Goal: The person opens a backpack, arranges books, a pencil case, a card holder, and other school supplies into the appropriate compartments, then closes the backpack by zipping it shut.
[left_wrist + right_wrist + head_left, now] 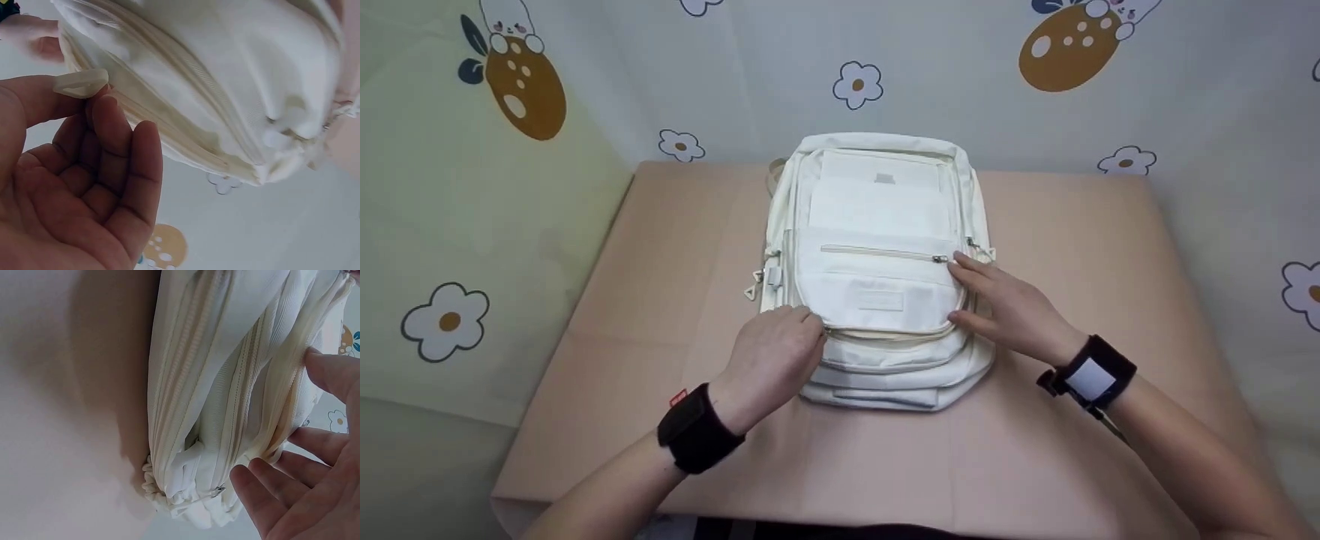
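Observation:
A cream-white backpack (885, 202) lies on its back on the table, its front pocket (840, 304) facing up. My left hand (776, 356) is at the pocket's lower left corner. In the left wrist view, its thumb and forefinger pinch a cream loop-shaped zipper pull (84, 83), with the other fingers curled beneath. My right hand (1020, 311) rests against the pocket's right side, fingers spread and nearly straight. In the right wrist view, its fingertips (242, 475) touch the fabric beside the zipper seams (239, 394). Part of the pocket's zipper appears parted along the lower edge.
The backpack stands on a table with a pinkish-tan cover (660, 277). Triangular zipper pulls (751, 289) hang at the bag's left side. A closed horizontal zipper (885, 253) crosses its front. Patterned cloth (780, 75) hangs behind and at both sides.

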A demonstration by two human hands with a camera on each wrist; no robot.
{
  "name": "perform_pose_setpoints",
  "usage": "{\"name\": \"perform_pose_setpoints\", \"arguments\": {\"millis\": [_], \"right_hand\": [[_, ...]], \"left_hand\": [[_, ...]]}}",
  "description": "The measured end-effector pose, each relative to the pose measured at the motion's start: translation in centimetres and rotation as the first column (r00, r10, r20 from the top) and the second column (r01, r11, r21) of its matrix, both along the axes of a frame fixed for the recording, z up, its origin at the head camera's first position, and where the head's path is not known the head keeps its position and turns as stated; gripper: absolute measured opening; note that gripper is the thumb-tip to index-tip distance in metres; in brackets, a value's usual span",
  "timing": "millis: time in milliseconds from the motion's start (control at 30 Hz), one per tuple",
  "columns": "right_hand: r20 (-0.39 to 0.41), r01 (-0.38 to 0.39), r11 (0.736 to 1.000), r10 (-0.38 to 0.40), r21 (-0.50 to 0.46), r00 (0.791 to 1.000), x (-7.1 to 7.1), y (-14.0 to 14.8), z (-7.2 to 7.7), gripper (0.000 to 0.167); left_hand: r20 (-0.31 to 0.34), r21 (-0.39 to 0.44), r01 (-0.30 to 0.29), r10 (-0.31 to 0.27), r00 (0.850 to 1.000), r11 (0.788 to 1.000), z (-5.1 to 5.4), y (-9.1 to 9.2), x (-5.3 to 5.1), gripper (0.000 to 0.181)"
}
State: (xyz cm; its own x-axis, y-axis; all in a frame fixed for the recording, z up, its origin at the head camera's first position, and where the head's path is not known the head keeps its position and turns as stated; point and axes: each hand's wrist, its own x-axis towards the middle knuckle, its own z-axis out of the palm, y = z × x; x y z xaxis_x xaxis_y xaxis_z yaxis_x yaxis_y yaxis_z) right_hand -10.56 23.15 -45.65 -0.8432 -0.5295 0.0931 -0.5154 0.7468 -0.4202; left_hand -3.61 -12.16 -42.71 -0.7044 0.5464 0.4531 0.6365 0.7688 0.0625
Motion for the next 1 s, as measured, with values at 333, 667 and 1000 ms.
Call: {"name": "perform_pose_setpoints", "arguments": {"millis": [333,667,1000], "right_hand": [[0.004,0.005,1.000,-0.004,-0.017,1.000,0.0,-0.2,-0.4,0.074],[0.007,0.001,1.000,-0.001,-0.016,1.000,-0.1,-0.2,-0.3,0.074],[0.001,-0.001,1.000,0.001,-0.004,1.000,0.0,-0.4,-0.2,0.075]], "left_hand": [[-0.021,-0.192,0.094,-0.100,0.995,0.977,-0.3,6.4,-0.3,0.011],[-0.011,-0.159,0.122,-0.125,0.992,0.980,-0.5,6.3,-0.7,0.018],[-0.102,-0.021,0.236,-0.237,0.966,0.972,-0.1,1.7,-2.4,0.011]]}}
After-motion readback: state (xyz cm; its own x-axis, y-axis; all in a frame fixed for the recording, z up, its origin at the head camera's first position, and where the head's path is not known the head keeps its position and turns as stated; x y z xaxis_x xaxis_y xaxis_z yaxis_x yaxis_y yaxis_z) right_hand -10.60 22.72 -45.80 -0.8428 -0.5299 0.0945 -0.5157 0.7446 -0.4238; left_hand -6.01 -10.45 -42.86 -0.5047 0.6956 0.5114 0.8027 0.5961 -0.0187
